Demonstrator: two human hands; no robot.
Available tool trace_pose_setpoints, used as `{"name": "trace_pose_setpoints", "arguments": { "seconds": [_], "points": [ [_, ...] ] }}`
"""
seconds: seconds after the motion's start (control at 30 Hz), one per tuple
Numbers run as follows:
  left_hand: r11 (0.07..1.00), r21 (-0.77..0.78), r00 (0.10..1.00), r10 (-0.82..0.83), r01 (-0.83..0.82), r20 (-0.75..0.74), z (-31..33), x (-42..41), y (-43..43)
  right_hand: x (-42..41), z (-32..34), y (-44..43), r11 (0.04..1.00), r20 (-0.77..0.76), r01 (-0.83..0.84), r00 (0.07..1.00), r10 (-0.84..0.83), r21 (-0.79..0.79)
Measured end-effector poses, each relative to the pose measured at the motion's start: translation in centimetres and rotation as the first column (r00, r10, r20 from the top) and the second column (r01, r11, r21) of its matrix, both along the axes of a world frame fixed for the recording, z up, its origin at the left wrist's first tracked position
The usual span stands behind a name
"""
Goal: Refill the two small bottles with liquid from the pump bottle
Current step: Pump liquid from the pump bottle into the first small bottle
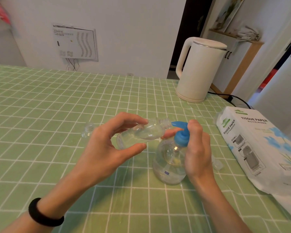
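My left hand holds a small clear bottle tilted almost on its side, its open neck touching the blue nozzle of the pump bottle. The pump bottle is clear, partly filled, and stands on the green checked tablecloth. My right hand wraps around its blue pump head, with fingers on top of it. A second small clear bottle stands open behind my left hand, partly hidden by it. A small clear cap lies right of my right hand.
A white electric kettle stands at the back right with its black cord trailing right. A white tissue paper pack lies along the right side. The table's far edge meets a white wall.
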State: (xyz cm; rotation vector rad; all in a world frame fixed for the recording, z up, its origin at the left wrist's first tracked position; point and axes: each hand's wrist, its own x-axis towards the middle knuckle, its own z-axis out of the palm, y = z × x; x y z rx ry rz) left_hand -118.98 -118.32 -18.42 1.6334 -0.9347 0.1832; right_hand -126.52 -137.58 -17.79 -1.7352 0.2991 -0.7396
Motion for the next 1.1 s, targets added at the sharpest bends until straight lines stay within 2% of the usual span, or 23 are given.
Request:
{"name": "trace_pose_setpoints", "arguments": {
  "seconds": [0.5, 0.67, 1.1],
  "points": [
    [1.000, 0.009, 1.000, -0.011, 0.011, 0.005, -0.24, 0.19, -0.04, 0.00, -0.19, 0.05, 1.000, -0.016, 0.008, 1.000, -0.008, 0.008],
    [1.000, 0.009, 1.000, -0.012, 0.012, 0.006, -0.22, 0.15, 0.02, 0.05, -0.22, -0.16, 0.999, -0.003, 0.004, 1.000, -0.004, -0.041],
    [1.000, 0.026, 1.000, -0.012, 0.012, 0.005, -0.49, 0.21, 0.01, -0.13, -0.11, 0.12, 1.000, -0.041, 0.005, 0.999, -0.005, -0.008]
  ]
}}
